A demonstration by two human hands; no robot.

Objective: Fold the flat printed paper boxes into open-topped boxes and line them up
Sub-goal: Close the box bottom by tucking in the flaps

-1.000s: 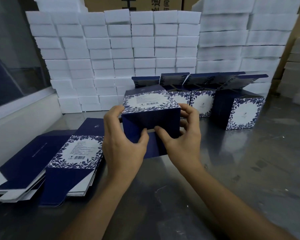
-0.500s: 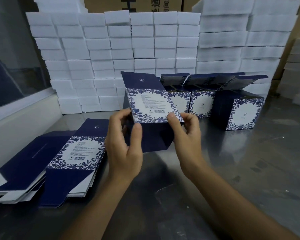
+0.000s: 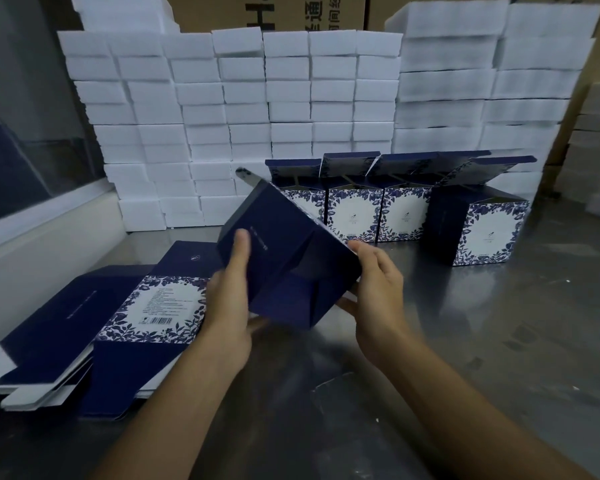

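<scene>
I hold a folded navy box (image 3: 284, 258) tilted in the air over the steel table, its dark bottom panels facing me. My left hand (image 3: 231, 303) grips its left side, thumb up on the navy face. My right hand (image 3: 378, 292) holds its right lower corner. Behind it a row of several folded boxes (image 3: 406, 216) with blue floral fronts stands with lids up. A stack of flat printed boxes (image 3: 125, 317) lies at the left.
White foam blocks (image 3: 250, 109) are piled in a wall at the back, with cardboard cartons above. A pale ledge and a glass panel (image 3: 25, 133) border the left side. The steel table (image 3: 499, 358) reaches to the right and toward me.
The box has been turned over: its floral printed face, which was up before, now points away, and the navy side and bottom face me. Both hands shifted their grip lower.
</scene>
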